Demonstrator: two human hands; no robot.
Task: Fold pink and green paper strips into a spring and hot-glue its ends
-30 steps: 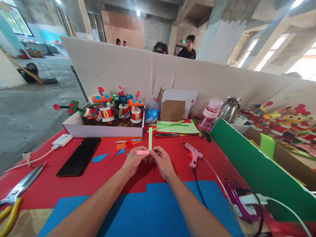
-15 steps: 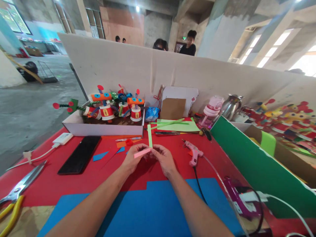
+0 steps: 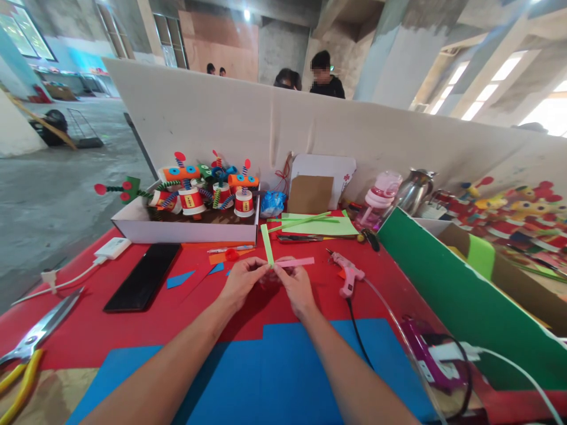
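Over the red table covering, my left hand [image 3: 243, 280] and my right hand [image 3: 295, 284] meet with their fingertips pinched at the joint of two paper strips. From that joint a light green paper strip [image 3: 267, 243] points up and away. A pink paper strip [image 3: 301, 261] reaches out to the right above my right hand. Both strips cross at right angles or nearly so where my thumbs press. My fingers hide the folded part below the thumbs.
A pink glue gun [image 3: 348, 273] lies right of my hands. A black phone [image 3: 142, 277] and scissors [image 3: 42, 330] lie left. Cup figures stand in a white box [image 3: 190, 232] behind. Green paper [image 3: 319, 225] lies ahead; blue sheets [image 3: 274, 378] lie beneath my forearms.
The pink strip has flipped from pointing left over my left hand to pointing right over my right hand. The green strip leans slightly more to the left.
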